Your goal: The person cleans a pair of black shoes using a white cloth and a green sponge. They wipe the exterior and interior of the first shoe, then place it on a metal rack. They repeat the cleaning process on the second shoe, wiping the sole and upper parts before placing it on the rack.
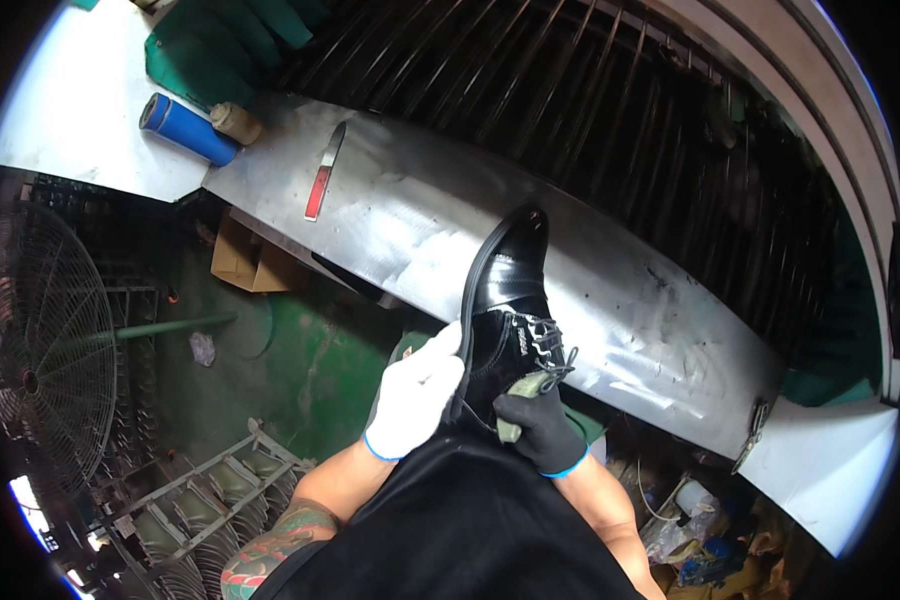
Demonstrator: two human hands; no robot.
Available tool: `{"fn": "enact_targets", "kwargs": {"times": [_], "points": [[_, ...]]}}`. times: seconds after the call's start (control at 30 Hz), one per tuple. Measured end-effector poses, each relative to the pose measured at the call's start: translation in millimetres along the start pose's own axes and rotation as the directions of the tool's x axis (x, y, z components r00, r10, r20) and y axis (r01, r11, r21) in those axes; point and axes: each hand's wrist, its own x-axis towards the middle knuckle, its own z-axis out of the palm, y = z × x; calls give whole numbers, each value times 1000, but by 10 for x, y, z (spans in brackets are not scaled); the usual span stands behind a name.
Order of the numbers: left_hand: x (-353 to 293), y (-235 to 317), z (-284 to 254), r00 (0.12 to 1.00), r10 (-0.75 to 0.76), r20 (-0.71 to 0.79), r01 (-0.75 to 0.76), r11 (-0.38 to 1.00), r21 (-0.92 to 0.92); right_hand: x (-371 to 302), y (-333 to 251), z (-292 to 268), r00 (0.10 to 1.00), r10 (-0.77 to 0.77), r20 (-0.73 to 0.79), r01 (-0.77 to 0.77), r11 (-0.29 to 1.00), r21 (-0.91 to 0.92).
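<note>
A black lace-up leather shoe (511, 286) is held in front of my body, toe pointing away and its sole edge turned to the left. My left hand (417, 391), in a white glove, is closed on the sole edge near the heel. My right hand (542, 424), in a dark grey glove, is closed around a pale green block (526, 392) in the shoe's opening; it looks like a shoe last. Loosely tied laces (552, 348) hang on the shoe's right side. The shoe hides part of my left fingers.
Beyond the shoe runs a metal ledge (400, 190), with a red-handled knife (326, 172) lying on it. A blue cylinder (187, 130) lies at the far left. Dark rods (530, 80) line the machine behind. A large fan (45, 350) and a metal rack (205, 495) stand at left.
</note>
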Motion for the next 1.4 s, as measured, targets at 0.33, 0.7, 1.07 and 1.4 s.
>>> {"fn": "enact_targets", "kwargs": {"times": [0.33, 0.7, 1.07, 1.4], "points": [[932, 363, -276, 897, 345, 278, -114, 786, -607, -77, -654, 14, 754, -445, 483, 531, -18, -847], [1004, -443, -505, 815, 341, 468, 93, 721, -686, -124, -458, 23, 767, -321, 556, 549, -121, -827], [1235, 681, 5, 705, 650, 284, -365, 677, -639, -93, -653, -194, 900, -155, 408, 421, 551, -721], [1343, 154, 308, 962, 202, -183, -252, 402, -880, -273, -306, -143, 984, 69, 164, -77, 996, 44]]}}
